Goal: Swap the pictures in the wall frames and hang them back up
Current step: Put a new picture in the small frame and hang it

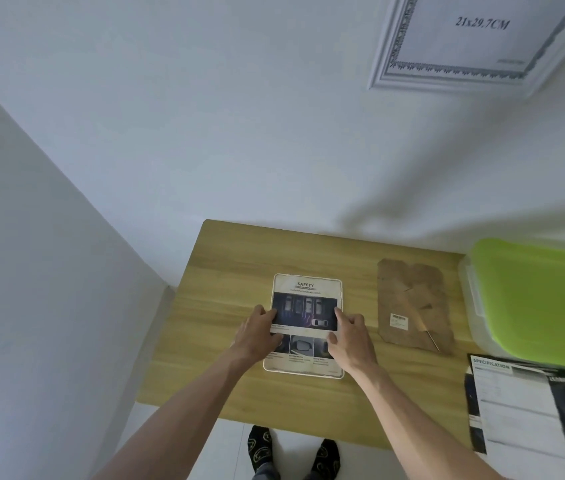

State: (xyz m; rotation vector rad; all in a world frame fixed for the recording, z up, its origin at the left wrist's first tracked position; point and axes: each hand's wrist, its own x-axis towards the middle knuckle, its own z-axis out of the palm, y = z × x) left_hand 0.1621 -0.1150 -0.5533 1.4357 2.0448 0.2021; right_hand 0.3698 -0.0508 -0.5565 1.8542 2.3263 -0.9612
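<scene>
so I'm looking down at a wooden table (225, 358) pushed up against the white wall. Sitting flat near the middle is a white frame with a SAFETY sheet (305, 327) in it, car photos on it. Off to the right there's a brown backing board (412, 296) with a small white sticker, and a thin pointed tool (419, 323) lying across it. Further right a clear plastic box with a green lid (544, 299), and near that corner a SPECIFICATION sheet (516, 407) hanging partly over the table edge

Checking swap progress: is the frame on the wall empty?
No, the wall frame holds a sheet printed 21x29.7CM.
</scene>
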